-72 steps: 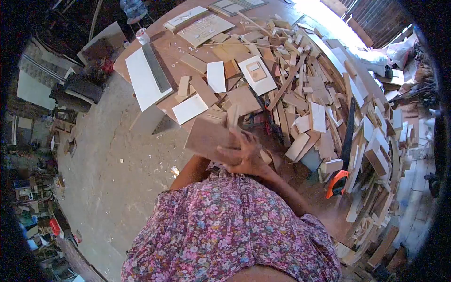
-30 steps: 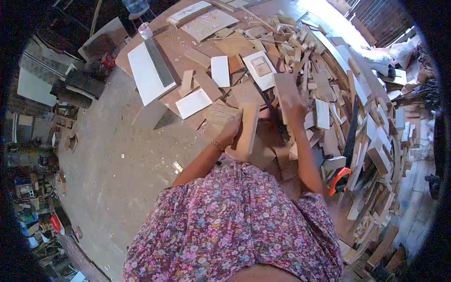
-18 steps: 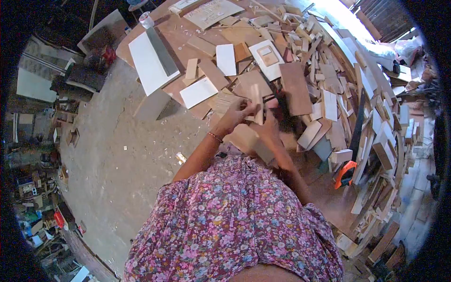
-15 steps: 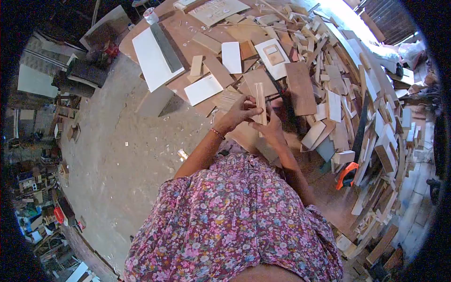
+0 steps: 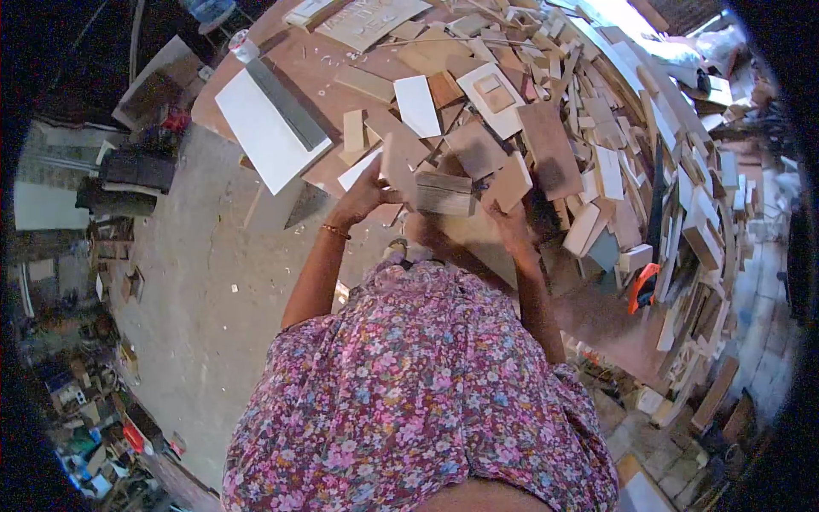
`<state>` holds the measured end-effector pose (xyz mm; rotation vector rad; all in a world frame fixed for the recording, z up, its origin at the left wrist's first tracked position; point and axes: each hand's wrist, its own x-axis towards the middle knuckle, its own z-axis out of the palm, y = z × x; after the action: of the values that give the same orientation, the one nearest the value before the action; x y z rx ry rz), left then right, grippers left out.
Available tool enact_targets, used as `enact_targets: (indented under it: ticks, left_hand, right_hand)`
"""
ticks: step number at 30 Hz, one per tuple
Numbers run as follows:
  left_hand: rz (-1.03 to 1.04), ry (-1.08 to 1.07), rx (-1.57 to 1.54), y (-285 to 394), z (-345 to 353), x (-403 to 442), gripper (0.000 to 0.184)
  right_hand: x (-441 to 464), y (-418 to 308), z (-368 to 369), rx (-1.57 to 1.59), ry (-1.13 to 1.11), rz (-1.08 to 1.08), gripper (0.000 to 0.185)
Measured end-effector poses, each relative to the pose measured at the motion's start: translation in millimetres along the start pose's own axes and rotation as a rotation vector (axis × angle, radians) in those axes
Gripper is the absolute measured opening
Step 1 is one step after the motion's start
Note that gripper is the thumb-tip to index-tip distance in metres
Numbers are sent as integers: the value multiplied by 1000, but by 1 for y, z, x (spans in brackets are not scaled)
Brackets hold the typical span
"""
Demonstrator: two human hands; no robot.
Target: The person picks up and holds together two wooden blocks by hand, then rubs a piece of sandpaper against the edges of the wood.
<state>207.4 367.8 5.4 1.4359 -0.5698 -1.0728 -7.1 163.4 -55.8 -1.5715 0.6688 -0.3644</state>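
My left hand (image 5: 365, 198) is closed on the edge of a brown wooden board (image 5: 397, 166), tilted up at the table's near edge. My right hand (image 5: 510, 224) grips a lighter wooden block (image 5: 512, 183), held at a slant. Between the two hands sits a stack of thin wooden strips (image 5: 444, 194) with ridged edges. Just beyond it lies a square brown board (image 5: 475, 148). A white panel piece (image 5: 360, 170) is partly hidden behind my left hand. Some fingertips are hidden by the wood.
Loose wooden offcuts (image 5: 597, 128) crowd the right side of the table (image 5: 223, 101). At the left lies a long white board (image 5: 264, 128) with a dark strip. An orange-handled saw (image 5: 642, 288) sits at the right. A white roll-like item (image 5: 243, 45) stands at the far left corner.
My hands have moved apart, left and right. The thin strip piece they held together is no longer in them; each hand now holds a separate piece of wood. The view has shifted slightly.
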Motion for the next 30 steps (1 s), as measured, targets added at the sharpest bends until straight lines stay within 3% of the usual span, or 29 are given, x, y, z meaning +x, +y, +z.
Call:
enact_targets:
  ticks: [4,6,9,11,13,15,16,18,20,21,25,27,29,30]
  left_hand:
    - [40,22,195,-16,-15,3,89]
    - [126,-23,125,-17,-11,4,85]
    - [115,-5,310,-9,-8,3,78]
    - [187,-18,351,-15,-9,8,80]
    - [257,-33,394,-22,-13,12,81]
    - [42,-109,226,-23,-13,18,84]
    - [42,-119,228,-24,-11,19,84]
    - [130,-151,308,-26,-8,19,90]
    - [140,-153,334,-25,-4,19,91]
    - [162,-122,362,-22,-3,18,92]
    - [197,-132,508,-26,-1,21,93]
    - [265,-108,589,-45,-3,25,92]
    - [337,-87,669,-52,-3,28,92]
    - [228,-74,590,-49,-2,26,89]
  right_hand:
    - [-1,10,23,72,212,-79,39]
    - [-3,3,38,89,288,-153,39]
    - [-3,16,57,109,408,-126,37]
    - [1,20,72,93,572,-277,38]
    - [-3,17,74,86,536,-209,36]
    - [-5,21,74,75,496,-147,34]
    - [-4,28,76,35,523,-130,33]
    - [-4,29,81,-2,564,-109,32]
    - [-3,30,84,-136,544,-237,26]
    - [-2,51,76,-307,498,-112,29]
    - [-3,84,71,-163,502,-237,31]
    - [-12,62,68,-633,486,-8,40]
    - [-16,46,70,-508,531,-81,35]
    - [-17,42,72,-387,560,-157,31]
